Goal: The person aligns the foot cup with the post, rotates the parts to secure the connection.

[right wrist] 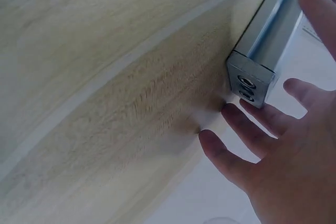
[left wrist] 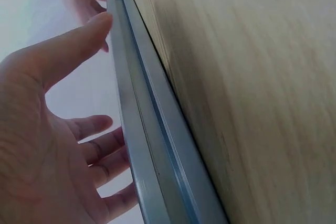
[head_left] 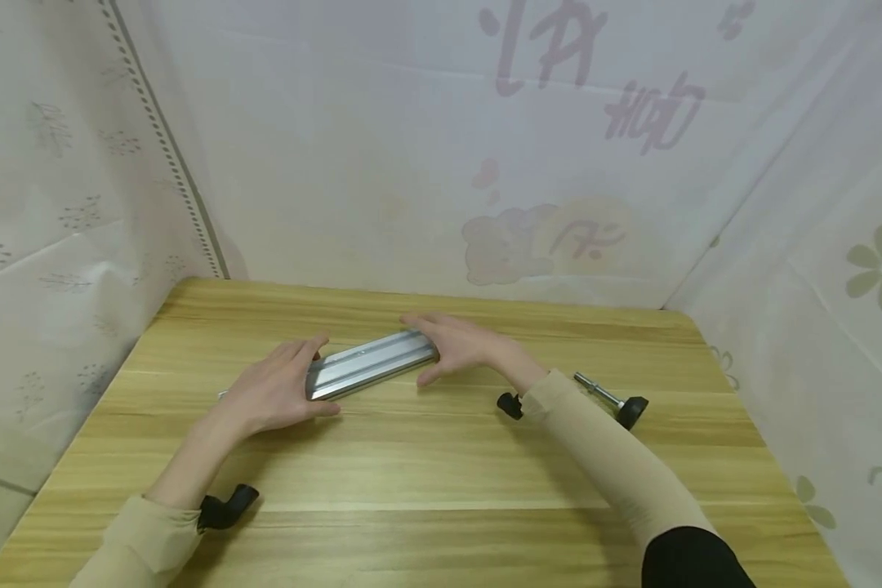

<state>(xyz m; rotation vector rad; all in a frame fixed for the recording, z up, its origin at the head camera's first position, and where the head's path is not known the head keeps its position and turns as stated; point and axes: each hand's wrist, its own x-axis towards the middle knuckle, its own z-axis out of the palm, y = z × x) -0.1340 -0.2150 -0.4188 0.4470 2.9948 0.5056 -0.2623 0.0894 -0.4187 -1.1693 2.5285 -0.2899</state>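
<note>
1. Metal bar, count one: mid-bench, slightly toward the far side, aslant between the two hands. Left end covered by the left hand in the head view; can't tell if the bar lies flat or is slightly raised.
2. Left hand: fingers and thumb spread about the bar, thumb on the near side. Fingertips partly hidden behind the bar; contact unclear.
3. Right hand: fingers spread around the bar's right end, thumb apart on the near side; firm contact can't be told.
4. Right wrist view: two round fittings on the bar's end face; the bar's other end is cut off at the top. Left wrist view: bar runs out at the bottom.
5. Bolt with black foot, count one: on the bench, right of the right forearm, partly hidden by the sleeve.
6. Black bent pieces, count two, one beside each wrist, both partly hidden.
7. Small metal tip, count one: left of left hand, rest hidden, unidentifiable.
</note>
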